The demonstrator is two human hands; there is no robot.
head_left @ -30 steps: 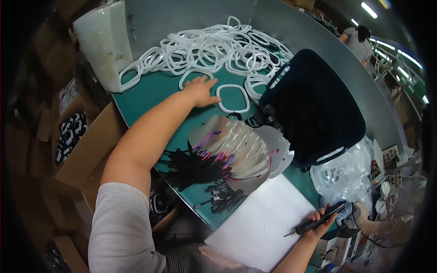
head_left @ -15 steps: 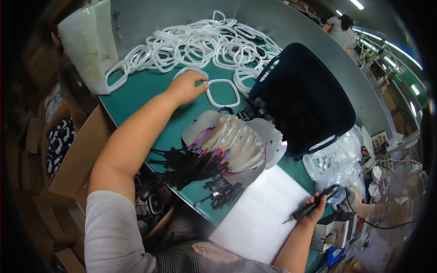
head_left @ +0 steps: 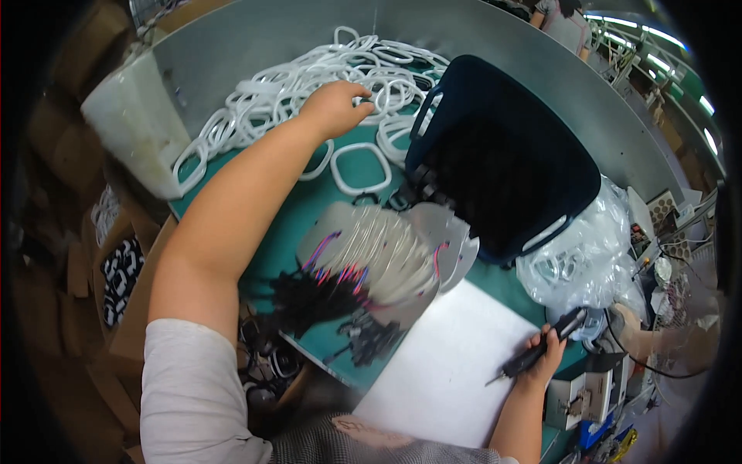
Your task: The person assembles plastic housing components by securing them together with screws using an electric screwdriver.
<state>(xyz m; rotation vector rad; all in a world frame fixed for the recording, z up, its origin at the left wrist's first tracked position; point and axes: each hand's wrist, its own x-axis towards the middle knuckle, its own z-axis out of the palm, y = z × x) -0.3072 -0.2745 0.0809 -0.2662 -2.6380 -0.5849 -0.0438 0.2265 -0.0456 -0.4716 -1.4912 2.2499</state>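
Observation:
My left hand [head_left: 334,110] is stretched out over a heap of white rounded-square rings [head_left: 274,87]. Its thumb and forefinger are apart, with nothing visible between them. One white ring [head_left: 362,188] lies separately on the green tabletop, just nearer than the heap. My right hand [head_left: 543,357] grips a black electric screwdriver [head_left: 528,360] above the right edge of a white foam sheet [head_left: 437,363]. The driver's thin bit points down and left. A bundle of clear-sleeved wires [head_left: 386,251] with black connectors [head_left: 313,298] sits between my arms.
A dark blue bin [head_left: 576,155] of black parts tilts toward me. Clear plastic bags [head_left: 591,251] and a small white box [head_left: 573,402] are on the right. A foam block [head_left: 135,124] and cardboard boxes stand left. A grey wall rises behind; another person is beyond it.
My left hand has moved from beside the nearer rings to farther over the heap. The right hand still holds the screwdriver in nearly the same place. The view has shifted slightly.

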